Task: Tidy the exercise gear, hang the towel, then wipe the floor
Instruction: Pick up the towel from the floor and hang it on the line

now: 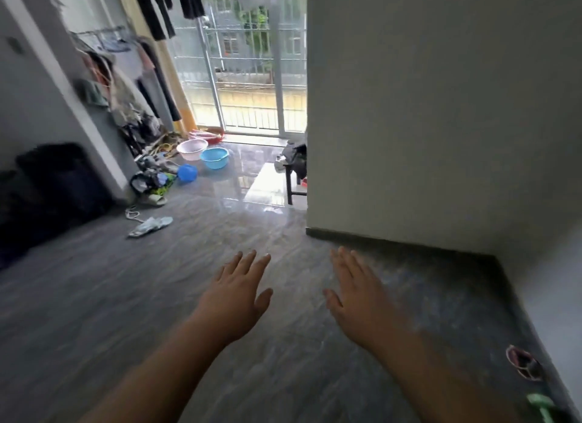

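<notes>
Grey tiled floor fills most of the view, glossy toward the barred balcony door. Both hands out in front, palms down, above the floor and touching nothing. Left hand: fingers straight and slightly spread, thumb out, holding nothing. Right hand: same, flat and empty, fingers together, angled a little toward the wall corner. Forearms extended, roughly parallel, hands near each other but apart. Judgement: no step is actually in hand; person appears to be between steps or just starting, scanning the room. Task items, as far as they can be told: a pale bluish cloth, possibly the towel, lies crumpled on the floor well ahead to the left, with a white cord just beside it. A green dumbbell, likely exercise gear, sits at the lower right by the wall, near a small pink-rimmed item I cannot identify. Blue basin and pink basin stand further off by the clutter. Next move likely calls for a turn and a stoop toward the dumbbell, the closest item, with the right hand closing round its handle.
</notes>
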Tool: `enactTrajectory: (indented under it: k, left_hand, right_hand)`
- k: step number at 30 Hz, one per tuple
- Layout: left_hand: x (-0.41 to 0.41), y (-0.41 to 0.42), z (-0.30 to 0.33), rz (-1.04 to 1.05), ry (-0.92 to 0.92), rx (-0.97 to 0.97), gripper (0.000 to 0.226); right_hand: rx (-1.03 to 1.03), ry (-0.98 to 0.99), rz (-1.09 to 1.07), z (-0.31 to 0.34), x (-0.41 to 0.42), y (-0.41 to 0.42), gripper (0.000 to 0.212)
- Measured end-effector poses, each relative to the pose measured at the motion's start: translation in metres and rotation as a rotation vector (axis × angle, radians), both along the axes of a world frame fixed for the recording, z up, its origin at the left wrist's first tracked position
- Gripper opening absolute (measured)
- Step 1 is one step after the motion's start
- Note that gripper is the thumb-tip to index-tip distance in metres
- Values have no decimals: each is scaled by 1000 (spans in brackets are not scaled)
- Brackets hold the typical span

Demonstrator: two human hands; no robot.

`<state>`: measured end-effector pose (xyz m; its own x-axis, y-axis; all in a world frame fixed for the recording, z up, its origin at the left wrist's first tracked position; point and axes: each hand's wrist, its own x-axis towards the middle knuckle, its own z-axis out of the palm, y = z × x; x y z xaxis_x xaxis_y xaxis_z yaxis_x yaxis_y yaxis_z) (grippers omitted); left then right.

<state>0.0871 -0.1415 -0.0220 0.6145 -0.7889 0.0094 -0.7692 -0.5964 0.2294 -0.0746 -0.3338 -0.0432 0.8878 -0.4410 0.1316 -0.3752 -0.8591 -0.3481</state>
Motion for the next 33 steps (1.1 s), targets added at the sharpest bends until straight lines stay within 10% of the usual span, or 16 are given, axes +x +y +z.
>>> enactTrajectory:
  k: [33]
  left_hand:
    - [508, 211, -61, 789, 102, 55, 66]
  right_hand:
    - [56, 220, 728, -7, 676, 147, 68]
